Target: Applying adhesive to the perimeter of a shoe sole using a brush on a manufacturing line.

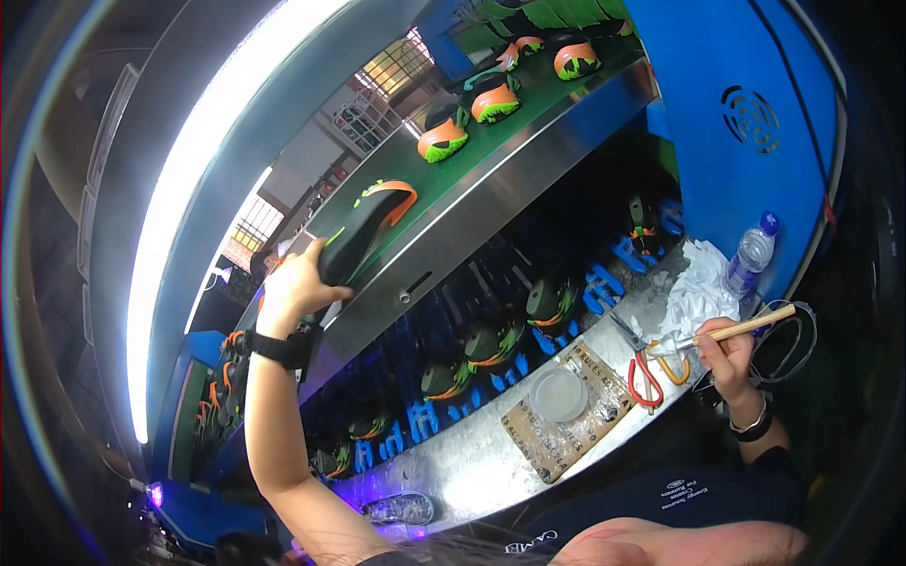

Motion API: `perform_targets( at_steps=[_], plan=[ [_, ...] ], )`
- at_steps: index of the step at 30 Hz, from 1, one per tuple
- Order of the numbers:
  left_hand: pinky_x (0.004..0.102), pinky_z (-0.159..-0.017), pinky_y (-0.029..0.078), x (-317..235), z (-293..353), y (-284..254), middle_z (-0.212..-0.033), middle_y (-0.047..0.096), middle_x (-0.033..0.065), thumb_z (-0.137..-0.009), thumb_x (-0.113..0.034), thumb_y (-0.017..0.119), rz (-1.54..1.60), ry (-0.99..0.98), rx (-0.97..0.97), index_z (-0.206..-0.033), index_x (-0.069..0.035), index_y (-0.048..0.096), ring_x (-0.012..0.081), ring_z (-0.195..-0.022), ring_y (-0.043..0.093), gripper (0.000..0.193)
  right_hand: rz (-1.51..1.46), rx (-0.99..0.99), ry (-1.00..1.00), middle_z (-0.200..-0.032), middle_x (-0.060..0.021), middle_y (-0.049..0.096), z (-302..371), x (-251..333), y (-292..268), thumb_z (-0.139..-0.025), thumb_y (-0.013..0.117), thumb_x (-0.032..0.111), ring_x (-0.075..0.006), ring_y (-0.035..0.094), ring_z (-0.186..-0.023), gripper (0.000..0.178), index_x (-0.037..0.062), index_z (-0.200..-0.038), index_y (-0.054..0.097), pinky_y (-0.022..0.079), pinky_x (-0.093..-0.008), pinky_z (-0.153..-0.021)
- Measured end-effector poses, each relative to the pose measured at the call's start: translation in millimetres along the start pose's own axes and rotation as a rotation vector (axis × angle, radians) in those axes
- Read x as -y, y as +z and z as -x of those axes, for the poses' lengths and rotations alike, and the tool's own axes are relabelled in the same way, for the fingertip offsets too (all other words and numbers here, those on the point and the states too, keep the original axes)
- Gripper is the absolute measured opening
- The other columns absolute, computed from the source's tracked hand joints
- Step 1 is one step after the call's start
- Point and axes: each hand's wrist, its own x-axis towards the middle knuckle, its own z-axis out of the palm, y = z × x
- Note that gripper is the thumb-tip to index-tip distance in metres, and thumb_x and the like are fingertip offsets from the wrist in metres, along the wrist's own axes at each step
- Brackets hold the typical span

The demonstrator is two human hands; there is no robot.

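My left hand (300,285) reaches up to the green conveyor belt, thumb and fingers closed around the near end of a shoe (357,231). A dark sole faces me on that shoe, edged with orange and bright green. At the right, my right hand (725,366) grips a wooden-handled brush (755,322), its handle pointing up to the right. The brush's working end is hard to make out against the white cloth (703,292). Near that hand on the metal ledge lie red-handled scissors (645,382) and a yellow-orange loop (675,368).
Several more shoes (444,137) stand farther along the belt (528,127). Below, dark shoes (491,344) sit by blue holders (423,420). A round translucent tub (558,394) rests on cardboard (528,439) on the ledge. A bottle (753,253) stands beside the blue machine wall (746,57).
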Motion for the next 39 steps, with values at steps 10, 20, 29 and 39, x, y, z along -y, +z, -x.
perform_targets(
  at_steps=[10, 20, 29, 39],
  plan=[
    [0.0355, -0.085, 0.039, -18.8, -29.9, 28.5, -0.101, 0.051, 0.0275, -0.054, -0.052, 0.067, 0.419, 0.102, -0.043, -0.109, 0.01, 0.042, 0.0339, -0.099, 0.05, 0.087, -0.006, 0.242, -0.068, -0.069, -0.0023, 0.051, 14.1, -7.3, 32.7, -0.076, 0.054, 0.002, -0.006, 0.045, -0.059, 0.005, -0.0011, -0.08, 0.053, 0.035, -0.0191, -0.051],
    [0.0242, -0.054, 0.045, -48.0, 137.0, 67.3, -0.083, 0.056, 0.0228, -0.078, -0.041, 0.035, 2.171, 0.08, 0.089, -0.103, 0.007, 0.047, 0.0204, -0.063, 0.055, 0.055, -0.076, 0.487, 0.314, -0.075, -0.001, 0.052, -9.0, -79.4, 82.4, -0.078, 0.055, 0.006, -0.004, 0.047, -0.064, 0.011, -0.0003, -0.086, 0.053, 0.038, -0.0172, -0.055],
    [0.0317, -0.05, 0.05, -123.9, 291.8, 223.0, -0.096, 0.051, 0.0294, -0.085, -0.039, 0.034, 2.908, -0.514, 0.874, -0.114, 0.004, 0.039, 0.026, -0.064, 0.058, 0.052, 0.325, 0.54, 0.155, -0.062, -0.0026, 0.054, 1.7, -97.3, 120.8, -0.075, 0.059, 0.013, -0.0062, 0.048, -0.054, 0.015, -0.001, -0.08, 0.057, 0.039, -0.0212, -0.05],
    [0.0303, -0.052, 0.05, -119.1, 312.9, 244.0, -0.096, 0.051, 0.0265, -0.085, -0.037, 0.035, 2.847, -0.591, 0.742, -0.114, 0.003, 0.039, 0.0241, -0.066, 0.058, 0.049, 0.489, 0.611, 0.121, -0.062, -0.0001, 0.051, -1.8, -105.3, 127.5, -0.076, 0.058, 0.013, -0.0044, 0.043, -0.052, 0.015, -0.0014, -0.079, 0.056, 0.035, -0.0198, -0.047]
  ],
)
